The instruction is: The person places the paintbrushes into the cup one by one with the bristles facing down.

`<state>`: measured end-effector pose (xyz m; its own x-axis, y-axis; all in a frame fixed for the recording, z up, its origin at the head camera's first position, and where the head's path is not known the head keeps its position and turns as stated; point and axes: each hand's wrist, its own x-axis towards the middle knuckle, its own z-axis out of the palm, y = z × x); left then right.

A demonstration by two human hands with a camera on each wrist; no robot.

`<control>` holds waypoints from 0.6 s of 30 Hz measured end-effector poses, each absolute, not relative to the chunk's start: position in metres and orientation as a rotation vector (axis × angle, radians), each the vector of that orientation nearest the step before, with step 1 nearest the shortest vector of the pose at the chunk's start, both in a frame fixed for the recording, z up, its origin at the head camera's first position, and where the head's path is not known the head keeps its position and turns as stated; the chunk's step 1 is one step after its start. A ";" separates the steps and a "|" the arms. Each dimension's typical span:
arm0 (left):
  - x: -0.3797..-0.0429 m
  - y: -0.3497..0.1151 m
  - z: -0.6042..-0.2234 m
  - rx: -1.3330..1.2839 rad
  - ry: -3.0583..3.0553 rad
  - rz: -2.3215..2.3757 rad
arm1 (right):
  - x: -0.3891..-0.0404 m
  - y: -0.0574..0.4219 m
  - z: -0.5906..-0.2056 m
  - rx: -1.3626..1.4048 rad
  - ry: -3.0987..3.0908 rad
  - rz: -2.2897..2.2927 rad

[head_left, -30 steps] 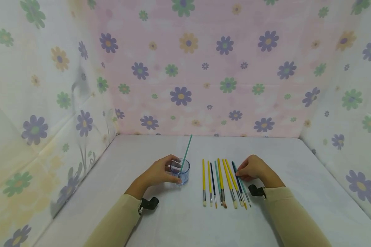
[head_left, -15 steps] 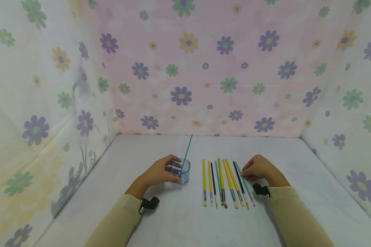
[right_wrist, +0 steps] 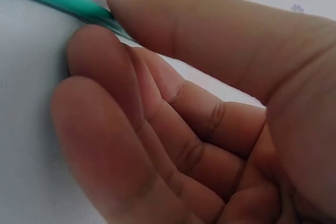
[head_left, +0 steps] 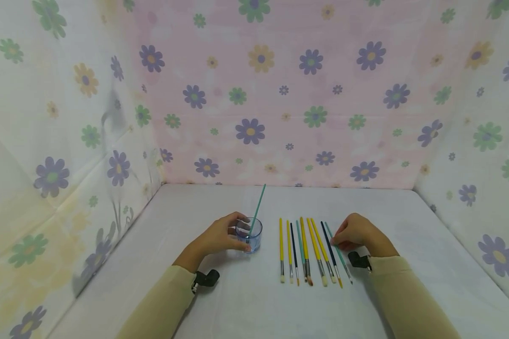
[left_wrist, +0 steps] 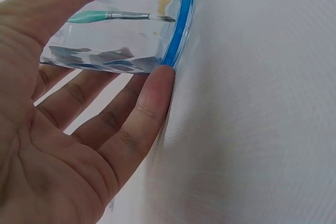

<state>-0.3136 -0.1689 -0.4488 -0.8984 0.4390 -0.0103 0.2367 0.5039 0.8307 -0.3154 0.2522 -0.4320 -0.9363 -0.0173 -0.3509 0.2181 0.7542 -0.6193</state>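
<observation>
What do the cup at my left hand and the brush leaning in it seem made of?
The cup looks like glossy glass or clear plastic: see-through, with bright reflections. The brush has an evenly teal, slightly glossy handle, perhaps painted wood or plastic; its ferrule, shiny silver, looks metal.

I have the left hand (head_left: 221, 236) cupped, its palm facing the right hand (head_left: 356, 232), the thumb (left_wrist: 63, 3) arched on one side and the fingers (left_wrist: 139, 114) bent opposite, slightly fanned. The right hand I hold well apart from it, back upward and knuckles bent, with thumb and fingertips drawn into a pinch and the remaining fingers half-bent beneath. Behind the hands, the left forearm (head_left: 157, 303) and right forearm (head_left: 411, 299) angle inward in pale sleeves, each wrist partly bare.
</observation>
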 end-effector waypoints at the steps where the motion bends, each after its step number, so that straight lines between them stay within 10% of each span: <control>1: -0.314 -0.169 -0.449 0.578 2.526 1.346 | -0.315 0.251 -0.432 0.155 2.619 -0.985; 18: -0.315 -0.169 -0.451 0.581 2.527 1.347 | -0.314 0.244 -0.433 0.249 2.643 -0.949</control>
